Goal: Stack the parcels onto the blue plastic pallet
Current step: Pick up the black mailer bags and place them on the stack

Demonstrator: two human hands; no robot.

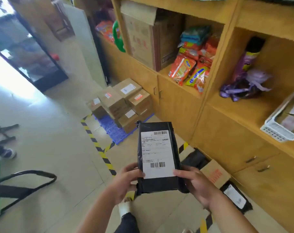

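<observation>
Parcels number at least nine by our count: one black parcel (158, 155) in our hands, at least five cardboard boxes (119, 101) on the blue pallet (109, 127), and three more on the floor (42, 132) to our right: a dark bag (195, 157), a brown box (216, 174) and a labelled black bag (235, 196).

We hold the black parcel with both hands in front of us, its white label (156, 153) facing up. Our left hand (126, 179) grips the lower left edge, with the thumb on the label's corner and the fingers curled beneath. Our right hand (195, 184) grips the lower right edge the same way. The parcel's far end points toward the pallet, which lies well ahead on the floor. The pallet sits against the wooden shelf unit (185, 101), inside a corner of yellow-and-black tape (92, 138). The boxes are stacked on its far and right part, in what looks like two layers, and its near left part shows bare.

The shelf unit has open compartments. One holds a tall carton (143, 36), the next a heap of orange snack packets (191, 68), and a third purple bags (243, 88). One white basket (277, 130) sits tilted on the shelf at the right, and we cannot make out what is inside it.
</observation>
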